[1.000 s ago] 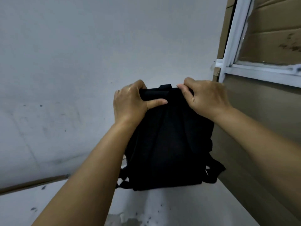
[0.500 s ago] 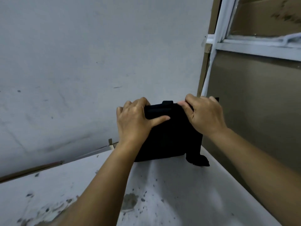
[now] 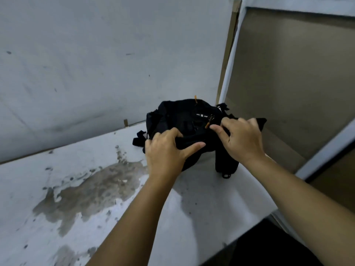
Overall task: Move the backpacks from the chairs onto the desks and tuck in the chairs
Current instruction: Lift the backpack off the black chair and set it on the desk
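Black backpack point(image 3: 184, 120) is slumping on the desk point(image 3: 201, 204) while both my left hand point(image 3: 165, 152) and right hand point(image 3: 242, 141) are gripping it; letting go carelessly, I'm risking its strap point(image 3: 225, 166) dragging it off the edge

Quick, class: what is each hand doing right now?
Left hand: grip curled on the black backpack.
Right hand: grip curled on the same backpack.

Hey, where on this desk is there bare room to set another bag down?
The desk is bare left of the backpack, from the wall to the near edge, though stained. The far right corner is crowded: backpack, left hand and right hand.
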